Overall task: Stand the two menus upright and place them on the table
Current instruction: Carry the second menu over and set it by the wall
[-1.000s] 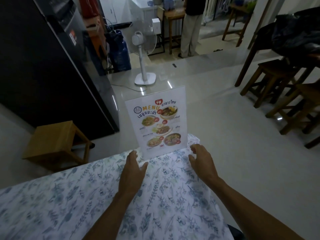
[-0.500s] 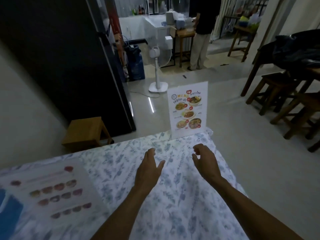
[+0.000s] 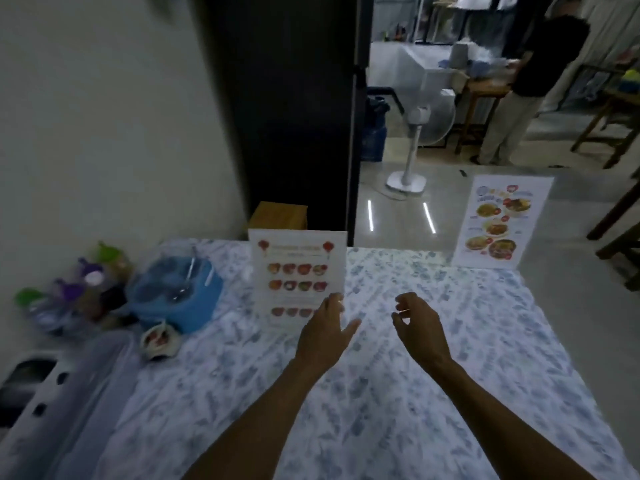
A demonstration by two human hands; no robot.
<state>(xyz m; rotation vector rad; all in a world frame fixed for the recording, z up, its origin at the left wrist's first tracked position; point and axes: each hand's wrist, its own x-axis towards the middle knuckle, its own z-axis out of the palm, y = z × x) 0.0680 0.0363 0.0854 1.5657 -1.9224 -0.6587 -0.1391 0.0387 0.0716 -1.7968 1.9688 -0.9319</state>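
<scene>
A white menu with food photos (image 3: 498,223) stands upright at the far right corner of the table (image 3: 398,393), which wears a blue floral cloth. Further left, near the far edge, is a second menu with red lanterns and rows of dishes (image 3: 298,271); its top reaches above the table's edge, and I cannot tell whether it stands free. My left hand (image 3: 325,334) is spread, its fingertips at that menu's lower right corner. Just to the right hovers my right hand (image 3: 419,327), fingers loosely curled and holding nothing.
A blue basket with spoons (image 3: 176,292), condiment bottles (image 3: 76,292) and a small bowl (image 3: 159,341) crowd the table's left. A black fridge (image 3: 294,116) and wooden stool (image 3: 278,216) stand behind. A fan (image 3: 412,147), a standing person (image 3: 533,81) and wooden chairs (image 3: 616,216) are beyond.
My view swung left, so the food-photo menu now sits at the right. Both hands drew away from it and shifted left; my left hand now reaches the lantern menu's corner.
</scene>
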